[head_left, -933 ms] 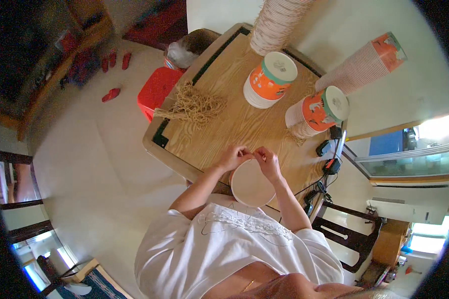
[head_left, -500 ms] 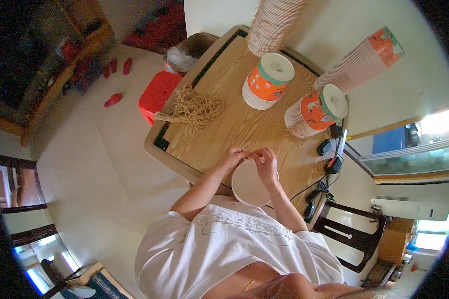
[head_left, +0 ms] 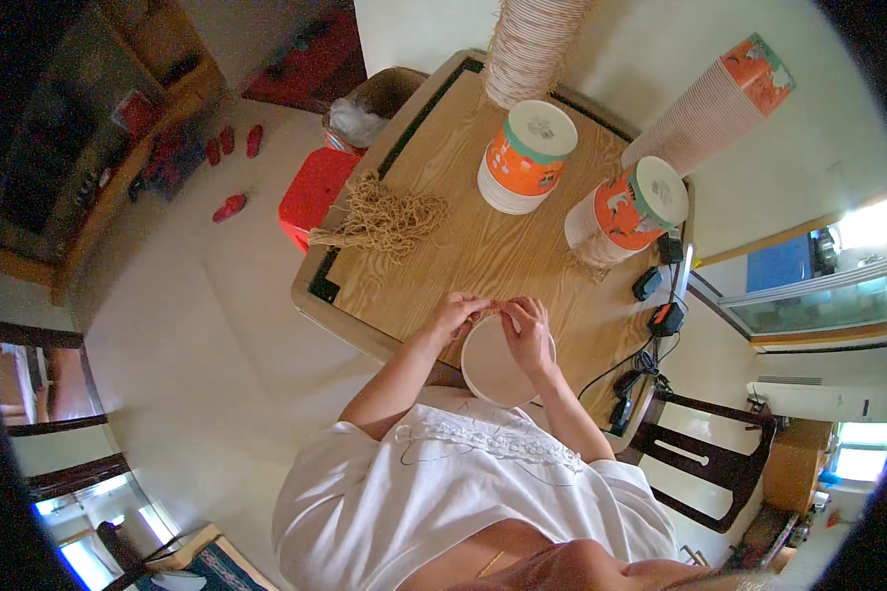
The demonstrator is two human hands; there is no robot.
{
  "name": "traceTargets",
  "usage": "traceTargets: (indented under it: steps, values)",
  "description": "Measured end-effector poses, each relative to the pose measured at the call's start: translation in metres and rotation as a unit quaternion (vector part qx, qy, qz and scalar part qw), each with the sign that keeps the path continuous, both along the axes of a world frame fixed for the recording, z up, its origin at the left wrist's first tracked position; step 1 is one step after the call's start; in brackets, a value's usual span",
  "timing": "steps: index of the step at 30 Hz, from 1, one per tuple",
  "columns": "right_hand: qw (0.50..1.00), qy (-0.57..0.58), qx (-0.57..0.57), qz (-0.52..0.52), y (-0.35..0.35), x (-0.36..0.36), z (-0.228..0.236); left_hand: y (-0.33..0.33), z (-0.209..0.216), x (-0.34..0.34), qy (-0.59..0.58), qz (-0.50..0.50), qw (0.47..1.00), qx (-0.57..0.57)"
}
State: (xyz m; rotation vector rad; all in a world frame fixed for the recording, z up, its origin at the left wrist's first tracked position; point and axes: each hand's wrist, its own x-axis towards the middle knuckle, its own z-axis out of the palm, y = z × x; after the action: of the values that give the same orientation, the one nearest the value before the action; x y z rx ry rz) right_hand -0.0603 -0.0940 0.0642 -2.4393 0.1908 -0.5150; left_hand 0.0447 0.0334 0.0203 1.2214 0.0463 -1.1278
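Observation:
A white paper bucket (head_left: 508,366) stands mouth up close to my body at the table's near edge. Over its far rim, my left hand (head_left: 455,313) and my right hand (head_left: 527,330) meet, fingertips pinched together almost touching. Whatever thin thing lies between the fingertips is too small to make out. Beyond my left hand lies a loose tangle of tan twine (head_left: 389,219) on the wooden table (head_left: 453,258).
Upside-down stacks of orange-and-green paper buckets (head_left: 529,158) (head_left: 629,212) stand on the table's far side. Taller stacks (head_left: 532,49) (head_left: 715,103) rise behind. Black chargers with cables (head_left: 665,318) line the right edge. A red stool (head_left: 315,195) sits left, a dark chair (head_left: 705,458) right.
My hands stay together over the bucket's far rim, with the fingertips slightly shifted. The whole view has tilted a little; the bucket, twine and stacks keep their places.

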Motion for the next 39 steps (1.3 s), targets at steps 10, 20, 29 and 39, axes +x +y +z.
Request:
traceTargets:
  steps: [10,20,29,39]
  values:
    - [1.000,0.001,-0.006,0.009,0.000,-0.002,-0.002,0.003,-0.018,0.003,0.003,-0.027,0.999,-0.019]
    - [0.968,0.131,0.210,0.041,-0.003,0.024,0.008,0.004,0.009,0.006,-0.149,-0.008,0.986,0.068]
    - [0.952,0.231,0.184,0.080,-0.002,0.040,0.012,0.017,0.008,0.010,-0.134,-0.031,0.989,0.057]
    - [0.962,0.208,0.160,0.070,-0.005,0.032,0.009,0.020,-0.018,0.006,-0.152,-0.031,0.988,0.009]
